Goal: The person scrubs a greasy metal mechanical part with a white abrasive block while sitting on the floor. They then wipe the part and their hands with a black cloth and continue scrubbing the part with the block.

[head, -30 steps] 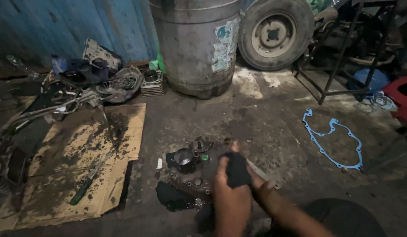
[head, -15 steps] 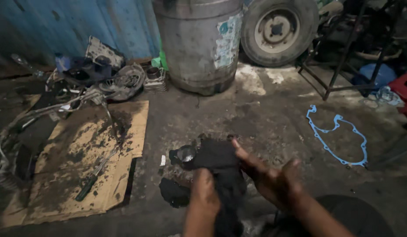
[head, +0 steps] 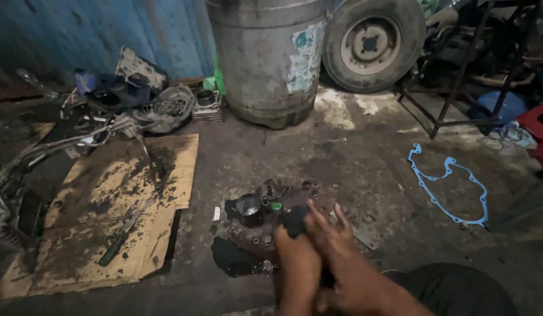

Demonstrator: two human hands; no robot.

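Observation:
Low in the middle of the head view, my left hand (head: 296,257) and my right hand (head: 336,248) are pressed together around a black rag (head: 295,221); only a bunched end of it shows above the fingers. Just beyond them on the concrete floor lies a dirty engine part (head: 261,212) with a round dark opening and a small green cap. A dark oily patch (head: 232,260) lies to its lower left.
An oil-stained cardboard sheet (head: 107,222) with a green-handled screwdriver (head: 116,248) lies left. Engine parts (head: 160,108) are heaped at the back left. A grey metal drum (head: 265,58) and a tyre (head: 371,44) stand behind. A blue gasket (head: 450,184) lies right, by a metal frame (head: 453,88).
The rag was spread wide over my left hand half a second ago. Both hands have closed together on it, so it is bunched small between them.

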